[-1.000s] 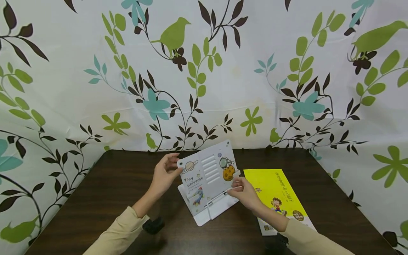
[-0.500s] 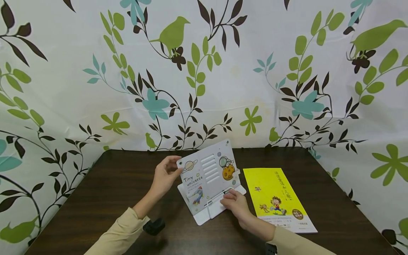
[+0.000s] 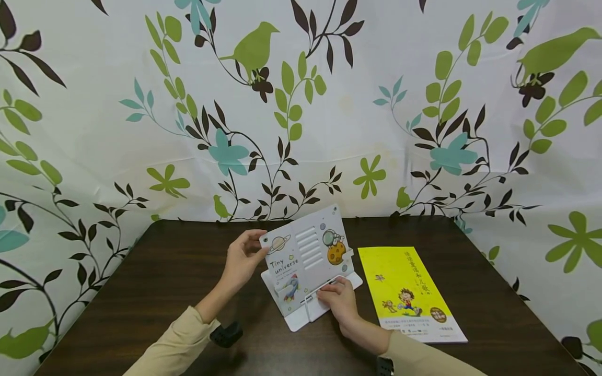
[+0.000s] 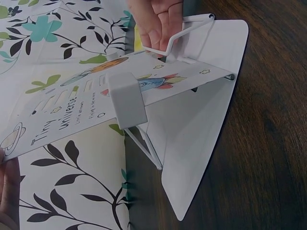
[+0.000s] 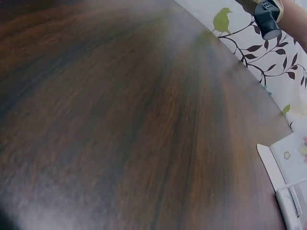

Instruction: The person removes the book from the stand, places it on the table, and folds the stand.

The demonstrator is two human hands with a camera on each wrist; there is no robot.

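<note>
A white book stand [image 3: 301, 277] printed with "Tiny universe", a rocket and an astronaut stands on the table, its panel tilted up over a flat base [image 4: 187, 139]. My left hand [image 3: 244, 256] pinches the panel's upper left corner, thumb in front. At the lower ledge, my right hand [image 3: 345, 308] pinches the wire page holder with thumb and fingers. From the left wrist, the right fingers [image 4: 160, 21] show beside the bent wire [image 4: 184, 33], and a white side clip [image 4: 127, 98] sticks out from the panel. The right wrist view catches only the stand's corner [image 5: 271, 165].
A yellow and white children's book [image 3: 400, 282] lies flat on the dark wooden table [image 3: 188, 271], right of the stand. Behind the table hangs a white cloth [image 3: 329, 130] with leaf and bird prints. A black wrist camera [image 3: 227, 334] hangs beneath the left forearm.
My right hand has moved left and down from the panel's right clip, along the ledge to the wire page holder. The left hand keeps its hold on the corner.
</note>
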